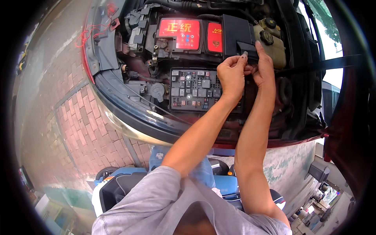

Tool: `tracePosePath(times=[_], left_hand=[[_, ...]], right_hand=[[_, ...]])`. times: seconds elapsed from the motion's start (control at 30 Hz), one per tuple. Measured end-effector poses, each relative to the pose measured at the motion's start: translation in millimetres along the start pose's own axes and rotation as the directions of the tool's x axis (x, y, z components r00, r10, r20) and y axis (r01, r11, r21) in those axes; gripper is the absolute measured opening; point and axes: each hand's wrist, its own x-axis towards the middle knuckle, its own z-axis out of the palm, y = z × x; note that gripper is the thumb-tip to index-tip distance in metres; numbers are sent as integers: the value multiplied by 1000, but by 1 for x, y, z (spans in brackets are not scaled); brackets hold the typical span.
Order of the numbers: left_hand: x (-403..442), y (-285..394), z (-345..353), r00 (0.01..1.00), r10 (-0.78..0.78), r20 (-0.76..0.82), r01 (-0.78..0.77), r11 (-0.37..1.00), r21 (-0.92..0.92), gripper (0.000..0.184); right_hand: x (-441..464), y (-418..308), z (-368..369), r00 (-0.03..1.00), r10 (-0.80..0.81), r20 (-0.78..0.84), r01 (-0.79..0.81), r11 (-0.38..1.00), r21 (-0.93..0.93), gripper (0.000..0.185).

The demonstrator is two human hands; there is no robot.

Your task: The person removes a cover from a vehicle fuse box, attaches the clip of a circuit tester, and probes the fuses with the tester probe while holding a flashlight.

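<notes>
Under a raised car hood, both my hands meet at the near right corner of a black plastic cover [236,29] beside the battery [181,34]. My left hand [232,78] is closed, thumb and index finger pinched together at the cover's lower edge; what sits between them is too small to make out. Close beside it, my right hand [264,70] grips the cover's corner, one digit stretched up along its side and the other fingers curled underneath. Just below my hands lies an uncovered fuse box [196,93] with several relays and coloured fuses, partly hidden by my left hand.
A fluid reservoir [274,49] with black caps stands right of the cover. Red wire [92,33] lies on the car's left edge. The front bumper [145,127] curves between me and the engine bay. Behind my legs is a blue and white scooter [117,188].
</notes>
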Motion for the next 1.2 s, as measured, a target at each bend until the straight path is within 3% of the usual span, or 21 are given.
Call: tracePosePath(times=[0.1, 0.17, 0.23, 0.33, 0.43, 0.57, 0.7, 0.77, 0.87, 0.97, 1.07, 1.2], left_hand=[[9, 13, -10, 996, 34, 83, -56, 960, 273, 24], [12, 14, -13, 990, 66, 125, -101, 946, 306, 27], [8, 28, -5, 980, 106, 166, -160, 919, 361, 27], [29, 41, -13, 911, 220, 348, -408, 589, 697, 27], [46, 60, -23, 678, 278, 681, -726, 109, 679, 26], [65, 80, -23, 374, 230, 898, -886, -197, 420, 30], [104, 92, -14, -96, 123, 988, -935, -352, -47, 36], [112, 94, -12, -13, 83, 996, -935, -355, 18, 31], [121, 96, -4, 109, 77, 991, -924, -360, 129, 26], [136, 92, -4, 140, 133, 981, -942, -289, 173, 23], [156, 84, -2, 202, 140, 969, -928, -290, 235, 25], [166, 78, -1, 199, 139, 970, -935, -271, 231, 27]], right_hand=[[-14, -21, 6, 1000, 17, 21, -16, 998, -54, 38], [-18, -18, 5, 1000, -11, 15, 13, 986, -164, 39], [-20, -21, -2, 999, -2, 51, 9, 991, -130, 41], [-24, -24, -8, 998, -15, 63, 22, 993, -113, 43], [-23, -23, -12, 996, -50, 76, 59, 990, -124, 46], [-20, -19, -11, 994, -101, 51, 108, 981, -162, 53], [-10, -17, -9, 988, -157, -13, 148, 953, -264, 63], [-5, -17, -6, 982, -186, -25, 167, 928, -333, 67], [-5, -15, -11, 983, -182, -4, 179, 971, -158, 71], [-15, -16, -12, 981, -187, -46, 180, 976, -119, 68], [-26, -10, -12, 988, -155, 6, 154, 974, -168, 61], [-75, 4, -8, 980, -182, -84, 150, 945, -290, 49]])
